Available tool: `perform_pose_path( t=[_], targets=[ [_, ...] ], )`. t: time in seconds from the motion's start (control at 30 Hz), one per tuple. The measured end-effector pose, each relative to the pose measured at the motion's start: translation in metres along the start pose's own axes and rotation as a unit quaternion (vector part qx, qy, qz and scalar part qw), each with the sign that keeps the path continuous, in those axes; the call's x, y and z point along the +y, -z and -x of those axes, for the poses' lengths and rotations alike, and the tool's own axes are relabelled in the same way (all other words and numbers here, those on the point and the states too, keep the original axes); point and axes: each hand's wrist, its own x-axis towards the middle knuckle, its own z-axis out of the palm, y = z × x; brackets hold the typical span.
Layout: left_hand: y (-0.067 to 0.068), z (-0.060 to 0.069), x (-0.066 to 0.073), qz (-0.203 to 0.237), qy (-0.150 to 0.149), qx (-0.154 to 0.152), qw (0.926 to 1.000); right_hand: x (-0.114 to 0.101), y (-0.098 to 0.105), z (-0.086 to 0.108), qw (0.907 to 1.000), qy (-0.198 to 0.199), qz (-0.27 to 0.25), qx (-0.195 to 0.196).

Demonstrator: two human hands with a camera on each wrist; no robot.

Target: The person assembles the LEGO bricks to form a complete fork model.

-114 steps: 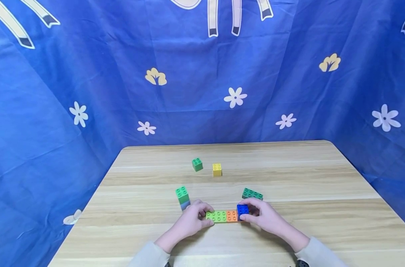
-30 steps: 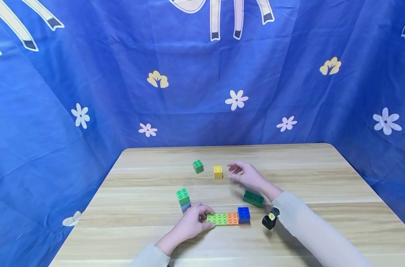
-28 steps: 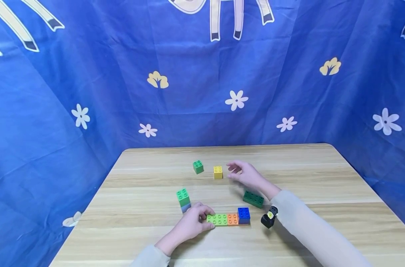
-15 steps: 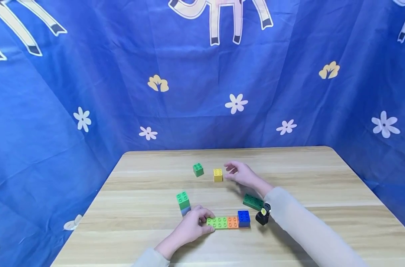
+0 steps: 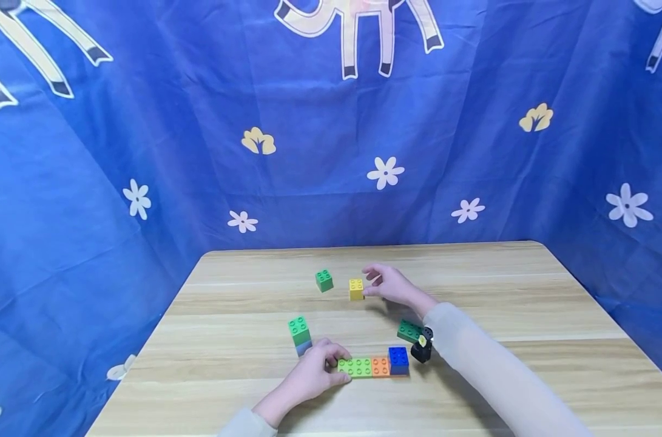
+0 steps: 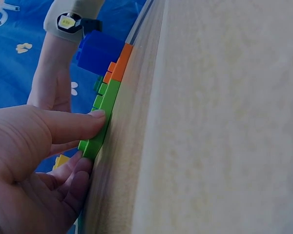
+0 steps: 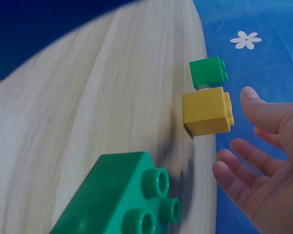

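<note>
Thumb and fingers of my left hand [image 5: 317, 369] pinch the left end of a lime green toy building brick [image 5: 359, 367]. An orange brick [image 5: 380, 366] adjoins its right end, with a dark blue brick [image 5: 398, 360] standing on the orange part's far right. My right hand [image 5: 392, 286] hovers at the right of a yellow brick [image 5: 355, 291], its thumb and fingers spread loosely. In the right wrist view, a gap separates that hand [image 7: 271, 161] from the yellow brick [image 7: 205, 112], and nothing is held.
A small green brick [image 5: 324, 280] stands left of the yellow one. A green brick on a light blue one forms a stack [image 5: 300, 331] beyond the left hand. A dark green brick [image 5: 409, 331] lies under the right forearm. A blue curtain [image 5: 309, 182] hangs behind the table [image 5: 227, 388].
My right hand let go of the dark blue brick, which stays on the row, and moved away to the yellow brick, edging closer lately. The left hand keeps its grip. The head view tilted slightly up.
</note>
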Motion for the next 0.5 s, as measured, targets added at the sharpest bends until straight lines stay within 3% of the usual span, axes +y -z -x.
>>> perform_pose_path(
  t=[0.5],
  targets=[
    [-0.001, 0.001, -0.003, -0.005, -0.008, 0.007, 0.9999, 0.001, -0.01, -0.014, 0.9973, -0.008, 0.058, -0.045]
  ],
)
